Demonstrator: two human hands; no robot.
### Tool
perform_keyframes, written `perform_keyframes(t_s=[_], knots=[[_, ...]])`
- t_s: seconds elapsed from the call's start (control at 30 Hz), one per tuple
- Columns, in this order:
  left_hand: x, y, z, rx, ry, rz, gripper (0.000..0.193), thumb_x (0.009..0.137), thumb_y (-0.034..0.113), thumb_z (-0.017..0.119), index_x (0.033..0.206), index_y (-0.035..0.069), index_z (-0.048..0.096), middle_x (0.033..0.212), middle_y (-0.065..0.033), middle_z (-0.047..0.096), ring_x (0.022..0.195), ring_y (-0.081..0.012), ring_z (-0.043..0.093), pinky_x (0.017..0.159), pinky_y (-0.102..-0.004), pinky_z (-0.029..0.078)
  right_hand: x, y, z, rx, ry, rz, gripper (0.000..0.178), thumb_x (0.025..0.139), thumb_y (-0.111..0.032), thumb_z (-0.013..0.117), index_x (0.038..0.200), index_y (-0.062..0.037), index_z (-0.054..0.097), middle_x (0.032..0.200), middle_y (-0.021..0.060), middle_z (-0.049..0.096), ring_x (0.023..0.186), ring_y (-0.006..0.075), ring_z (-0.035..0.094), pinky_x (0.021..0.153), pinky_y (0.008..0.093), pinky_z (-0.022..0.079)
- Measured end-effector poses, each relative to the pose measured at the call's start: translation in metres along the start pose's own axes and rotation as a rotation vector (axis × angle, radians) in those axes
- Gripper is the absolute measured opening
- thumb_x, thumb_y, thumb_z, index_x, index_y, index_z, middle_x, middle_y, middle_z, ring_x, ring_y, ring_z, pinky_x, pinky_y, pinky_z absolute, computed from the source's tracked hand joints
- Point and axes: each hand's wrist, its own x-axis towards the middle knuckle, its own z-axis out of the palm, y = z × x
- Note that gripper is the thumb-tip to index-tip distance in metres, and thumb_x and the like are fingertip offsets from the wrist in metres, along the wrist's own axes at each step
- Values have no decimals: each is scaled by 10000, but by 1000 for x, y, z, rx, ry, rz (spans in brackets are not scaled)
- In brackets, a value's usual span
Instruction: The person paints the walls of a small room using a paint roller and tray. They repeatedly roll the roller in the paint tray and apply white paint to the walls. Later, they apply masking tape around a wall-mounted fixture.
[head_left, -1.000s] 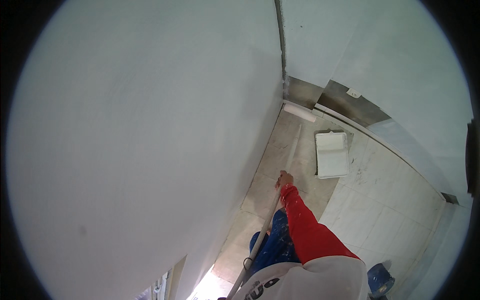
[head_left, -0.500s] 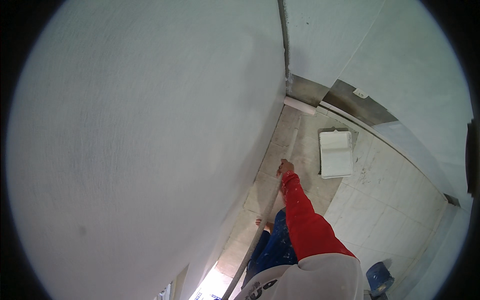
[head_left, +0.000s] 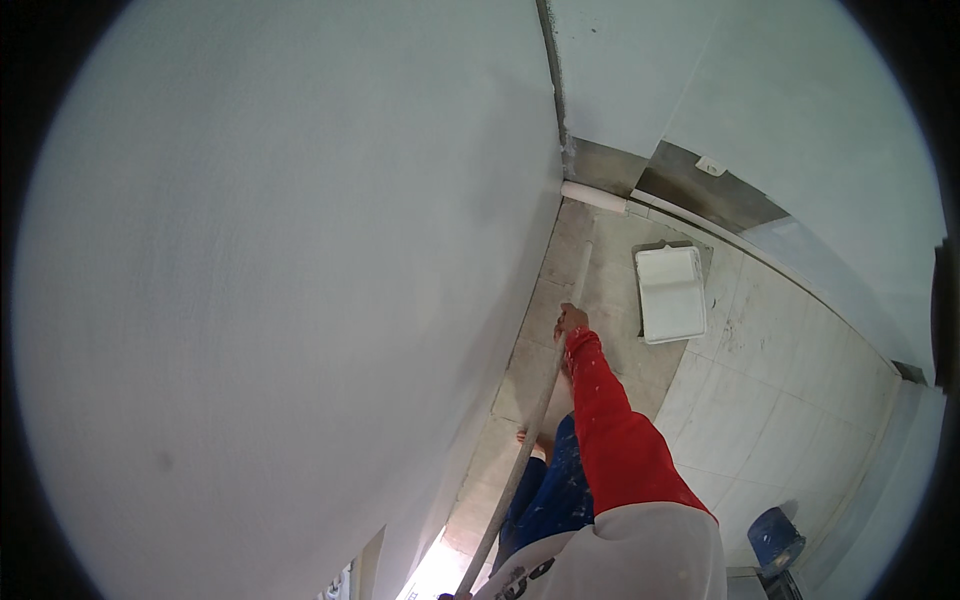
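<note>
My right hand [head_left: 571,319], at the end of a paint-flecked red sleeve, is closed around the long pole [head_left: 541,405] of a paint roller. The pole slants from the lower edge up toward the corner of the room. At its far end a pale, wide roller [head_left: 594,196] lies low in the corner, along the foot of the far wall. My left hand does not show; the pole's near end runs down to the lower edge beside a small dark purple patch. To the right of the pole, a white paint tray [head_left: 673,296] rests on the floor.
A large whitish wall [head_left: 290,290] stands close on my left. The far wall [head_left: 640,80] has a bare grey-brown strip low down, with a small white plate [head_left: 710,166] on it. A blue bucket [head_left: 776,540] is on the tiled floor at lower right.
The view has shifted slightly, so the corner, roller and tray appear a little higher. My right hand keeps its grip on the pole; the roller stays in the corner.
</note>
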Motion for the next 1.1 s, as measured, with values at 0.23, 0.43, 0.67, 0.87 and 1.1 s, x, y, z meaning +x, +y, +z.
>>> perform_keyframes(t_s=[0.23, 0.43, 0.67, 0.87, 1.1], knots=[[3, -42, 16, 10, 18, 56, 381, 826, 502, 620, 904, 129, 623, 817, -148, 674, 733, -330, 675, 661, -459, 516, -7, 3, -15, -90, -81, -168, 307, 875, -284, 568, 688, -68, 454, 531, 89, 435, 354, 293, 478, 321, 454, 390], [-12, -97, 48, -6, 12, 31, 394, 821, 515, 626, 908, 131, 619, 831, -151, 676, 739, -334, 676, 672, -465, 520, -73, 11, 10, 243, -74, 25, 265, 881, -261, 557, 748, -57, 452, 550, 70, 412, 387, 276, 467, 334, 444, 402], [-35, -151, 73, 2, -5, -26, 410, 816, 531, 632, 913, 133, 615, 848, -154, 678, 745, -338, 678, 685, -471, 526, -172, 2, 46, 164, -69, -104, 230, 885, -240, 542, 796, -65, 421, 553, 55, 386, 382, 228, 430, 333, 420, 388], [-35, -182, 107, 15, 104, 139, 424, 845, 573, 566, 888, 154, 615, 824, -161, 680, 747, -374, 660, 714, -501, 503, -207, 1, 52, 172, -83, -154, 231, 882, -231, 542, 840, -41, 416, 569, 72, 401, 369, 235, 419, 323, 420, 383], [-32, -162, 107, -210, 51, -8, 460, 882, 575, 496, 884, 129, 608, 828, -169, 677, 757, -406, 648, 688, -509, 500, -174, 18, 55, 116, 9, -51, 250, 892, -210, 521, 999, 10, 466, 598, 114, 443, 410, 280, 481, 346, 453, 399]])
